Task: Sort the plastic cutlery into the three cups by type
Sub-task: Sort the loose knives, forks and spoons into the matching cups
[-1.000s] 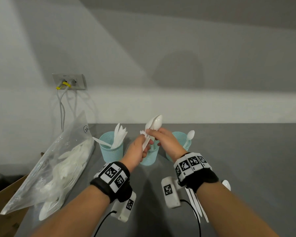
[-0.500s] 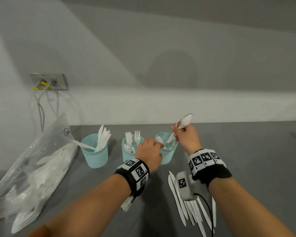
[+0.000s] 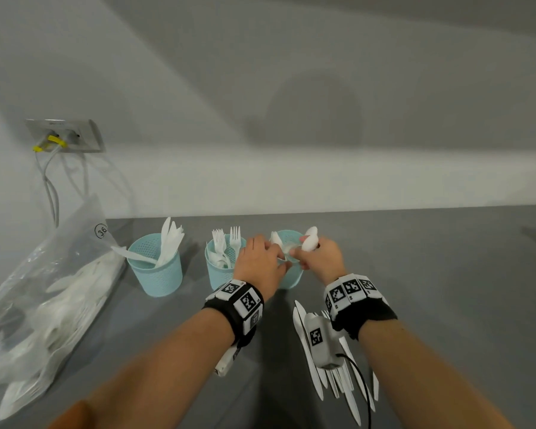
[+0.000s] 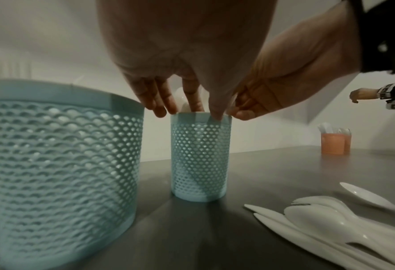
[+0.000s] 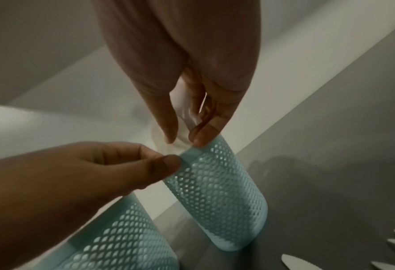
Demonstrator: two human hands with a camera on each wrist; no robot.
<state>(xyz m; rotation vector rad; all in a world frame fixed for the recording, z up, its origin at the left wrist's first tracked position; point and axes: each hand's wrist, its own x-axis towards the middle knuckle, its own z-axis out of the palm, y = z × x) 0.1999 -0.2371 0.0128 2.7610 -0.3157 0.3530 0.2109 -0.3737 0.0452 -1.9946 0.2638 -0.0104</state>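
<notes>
Three teal mesh cups stand in a row: the knife cup [image 3: 160,274] on the left, the fork cup [image 3: 218,275] in the middle, the spoon cup [image 3: 291,280] on the right. My right hand [image 3: 300,261] pinches a few white spoons [image 3: 310,243] with their handles down inside the spoon cup [image 5: 226,191]. My left hand [image 3: 280,264] holds that cup's rim [image 4: 200,118], thumb outside and fingers inside. More white knives, forks and spoons [image 3: 331,379] lie loose on the table under my right wrist.
A clear bag of white cutlery [image 3: 44,289] leans at the left table edge below a wall socket with cables [image 3: 62,137]. In the left wrist view an orange cup [image 4: 335,144] stands far to the right, with another person's hand [image 4: 365,95] above it.
My right hand has carried the spoons from over the fork cup to the right and down into the spoon cup. My left hand let go of the bundle and moved to that cup's rim.
</notes>
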